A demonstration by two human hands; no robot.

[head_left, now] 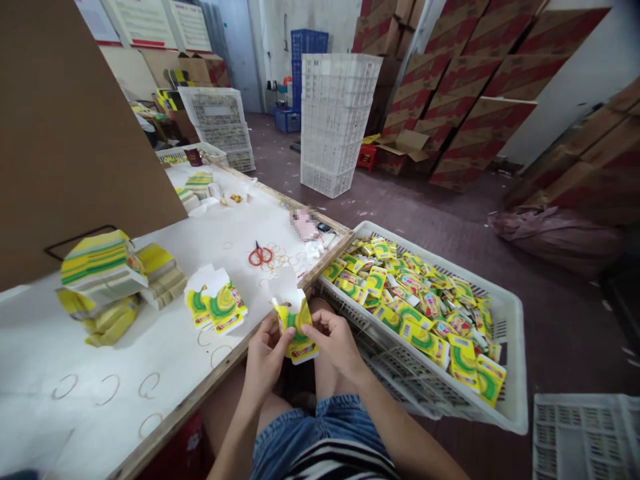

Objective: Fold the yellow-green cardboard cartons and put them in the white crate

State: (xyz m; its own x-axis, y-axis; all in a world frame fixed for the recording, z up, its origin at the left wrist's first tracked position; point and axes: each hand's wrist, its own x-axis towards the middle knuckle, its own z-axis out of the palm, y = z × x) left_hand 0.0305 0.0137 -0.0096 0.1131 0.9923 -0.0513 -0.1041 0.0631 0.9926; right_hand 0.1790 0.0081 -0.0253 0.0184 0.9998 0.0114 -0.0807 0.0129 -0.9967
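while i watch from far away through the head camera, i see that the left hand [268, 348] and the right hand [337, 345] are both closed on one small carton [296, 317]. each hand pinches it between thumb and fingers, one from the left side and one from the right side; the thumbs lie on the printed front, a little apart from each other. the small carton is at the wooden edge of the desk [210, 233] on the person's side. it is yellow, with green curved print, and it is tilted; at its far end the white flaps stand open.

on the desk, near this same edge, lies a small pile of similar cartons [220, 305], their white flaps showing. farther toward the desk's far right corner are red-handled scissors [261, 254], with thin rings [283, 261] just beside them. bundled stacks [105, 267] lie more to the left, near a brown panel [75, 127]. beside that corner, a white crate [518, 363] holds many yellow packs [417, 320], lying mixed in all directions.
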